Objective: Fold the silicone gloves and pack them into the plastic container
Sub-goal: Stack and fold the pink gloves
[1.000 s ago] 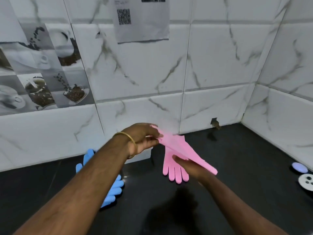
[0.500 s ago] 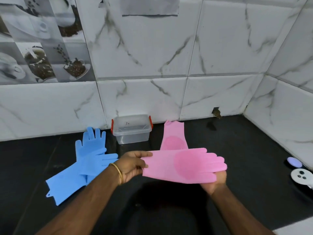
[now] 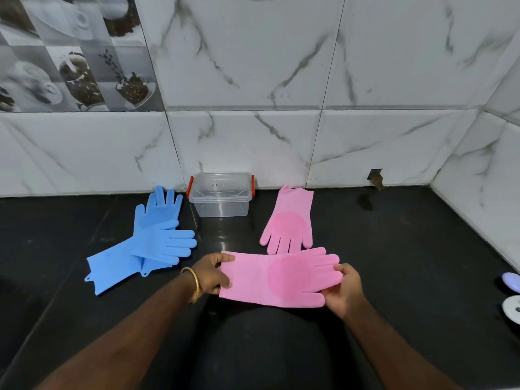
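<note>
A pink silicone glove (image 3: 277, 277) is stretched sideways just above the black counter. My left hand (image 3: 212, 274) pinches its cuff end and my right hand (image 3: 344, 288) pinches its fingertips. A second pink glove (image 3: 289, 220) lies flat behind it, fingers toward me. Two blue gloves (image 3: 152, 240) lie crossed on the left. The clear plastic container (image 3: 221, 197) with red clips stands against the wall between the blue and pink gloves, its lid on.
The black counter (image 3: 394, 249) meets marble-tiled walls at the back and right. A lilac object (image 3: 512, 281) and a white round object (image 3: 513, 305) sit at the right edge.
The held pink glove has been turned from hanging edge-on to spread flat and sideways, and lowered toward the counter. My view has tilted down, and my hands now grip its two ends.
</note>
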Tool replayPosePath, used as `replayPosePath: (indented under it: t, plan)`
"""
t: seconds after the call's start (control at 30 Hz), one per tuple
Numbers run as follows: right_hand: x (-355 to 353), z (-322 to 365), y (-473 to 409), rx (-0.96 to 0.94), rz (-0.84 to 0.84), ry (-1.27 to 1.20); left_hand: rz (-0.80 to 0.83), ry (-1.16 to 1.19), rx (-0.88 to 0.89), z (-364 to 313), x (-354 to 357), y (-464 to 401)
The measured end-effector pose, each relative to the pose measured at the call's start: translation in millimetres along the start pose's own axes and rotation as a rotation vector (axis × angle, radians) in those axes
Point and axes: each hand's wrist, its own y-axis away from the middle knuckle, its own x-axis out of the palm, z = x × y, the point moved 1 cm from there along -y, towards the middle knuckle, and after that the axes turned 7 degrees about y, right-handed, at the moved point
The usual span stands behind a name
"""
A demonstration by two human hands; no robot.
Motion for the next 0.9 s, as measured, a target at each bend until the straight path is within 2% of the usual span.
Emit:
replayPosePath:
  t: [0.2, 0.33, 0.4, 0.5, 0.6, 0.7, 0.8, 0.9]
  plan:
    - [-21, 9, -16, -0.025, -0.042, 0.235, -0.119, -0.219, -0.012, 16, 10, -2]
    - [-37, 20, -28, -0.123, -0.134, 0.414, -0.185, -0.335, -0.003, 24, 12, -4]
    - [-42, 25, -32, -0.182, -0.23, 0.576, -0.216, -0.42, 0.01, 23, 12, -5]
    - [-41, 37, -37, -0.375, -0.497, 0.99, -0.266, -0.579, 0.001, 18, 12, -4]
    - [-27, 47, -48, -0.496, -0.524, 1.272, -0.264, -0.751, 0.022, 11, 15, -4]
    - [-1, 52, -72, -0.472, -0.375, 1.251, -0.238, -0.891, 0.028, 5, 16, -7]
    - [34, 62, -98, -0.389, -0.211, 1.015, -0.241, -0.961, 0.02, 4, 18, -15]
    - [63, 73, -121, -0.253, -0.128, 0.803, -0.252, -1.027, -0.002, 2, 21, -21]
